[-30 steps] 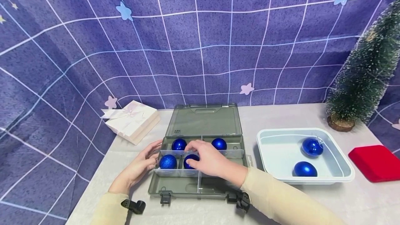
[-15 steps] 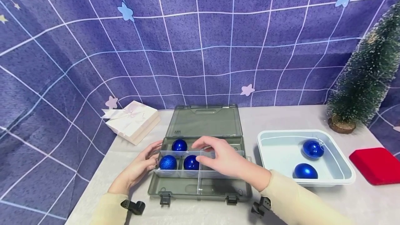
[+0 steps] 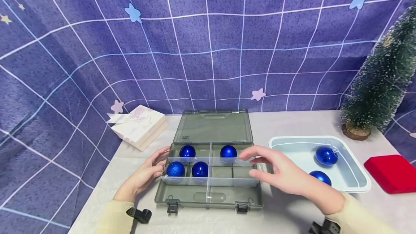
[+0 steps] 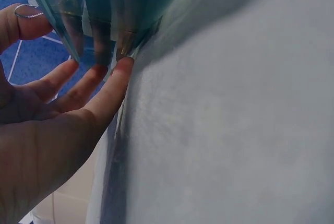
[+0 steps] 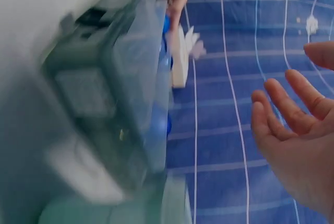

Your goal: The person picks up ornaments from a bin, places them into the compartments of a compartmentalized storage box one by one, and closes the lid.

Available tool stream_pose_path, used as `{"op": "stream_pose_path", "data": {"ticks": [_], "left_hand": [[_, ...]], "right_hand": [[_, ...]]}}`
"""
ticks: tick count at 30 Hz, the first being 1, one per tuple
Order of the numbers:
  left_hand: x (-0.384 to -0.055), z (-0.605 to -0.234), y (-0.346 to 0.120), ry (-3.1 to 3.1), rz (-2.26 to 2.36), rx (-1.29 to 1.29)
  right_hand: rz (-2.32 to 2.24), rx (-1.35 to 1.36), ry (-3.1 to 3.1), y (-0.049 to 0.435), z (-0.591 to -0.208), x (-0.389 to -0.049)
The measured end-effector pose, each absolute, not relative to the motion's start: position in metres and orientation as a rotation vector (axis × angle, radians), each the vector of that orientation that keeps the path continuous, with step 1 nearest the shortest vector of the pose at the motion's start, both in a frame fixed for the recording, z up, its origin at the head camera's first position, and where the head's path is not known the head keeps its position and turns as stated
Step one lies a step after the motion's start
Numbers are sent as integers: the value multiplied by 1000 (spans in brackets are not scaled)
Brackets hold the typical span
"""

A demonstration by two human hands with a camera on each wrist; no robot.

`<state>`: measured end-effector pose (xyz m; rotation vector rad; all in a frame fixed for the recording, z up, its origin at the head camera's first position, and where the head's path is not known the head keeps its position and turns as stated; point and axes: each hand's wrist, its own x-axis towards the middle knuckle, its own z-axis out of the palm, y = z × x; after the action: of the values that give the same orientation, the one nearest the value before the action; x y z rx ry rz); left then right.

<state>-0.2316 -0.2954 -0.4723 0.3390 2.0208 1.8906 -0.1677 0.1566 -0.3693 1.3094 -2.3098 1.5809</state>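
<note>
A translucent grey-green divided plastic case (image 3: 182, 193) lies on the table with its lid (image 3: 212, 129) folded back. In its left half sit a shiny blue Christmas ball (image 3: 187, 151), a glittery one (image 3: 175, 169) and another shiny one (image 3: 199, 169). One matte blue ball (image 3: 228, 151) rests in the back right compartment. My left hand (image 3: 146, 174) touches the case's left side, fingertips (image 4: 122, 67) against the wall and thumb near a silver hanging loop (image 4: 28, 11). Over the case's right edge hovers my right hand (image 3: 286, 172), holding nothing, fingers loosely spread.
Right of the case stands a white tray (image 3: 302, 149) with two blue balls, one (image 3: 326, 155) farther back and one (image 3: 320, 177) partly behind my hand. A red object (image 3: 391, 174), a small tree (image 3: 373, 96) and a white box with ribbon (image 3: 139, 125) stand around.
My right hand has let go of the front shiny ball in the left half and moved right across the case toward the tray. My left hand has stayed at the case's left side.
</note>
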Motion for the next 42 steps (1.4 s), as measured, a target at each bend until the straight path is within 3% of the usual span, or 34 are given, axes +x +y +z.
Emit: {"op": "stream_pose_path", "data": {"ticks": [20,32,42], "left_hand": [[-231,-473,-295,2039,1888,308],[-231,-472,-295,2032,1889,328],[-231,-473,-296,2033,1892,359]], "right_hand": [[1406,925,-2485,292,-398,-158],[1249,729,-2810,332,-418,-165],[1239,998,-2976,349,-419,-178]]}}
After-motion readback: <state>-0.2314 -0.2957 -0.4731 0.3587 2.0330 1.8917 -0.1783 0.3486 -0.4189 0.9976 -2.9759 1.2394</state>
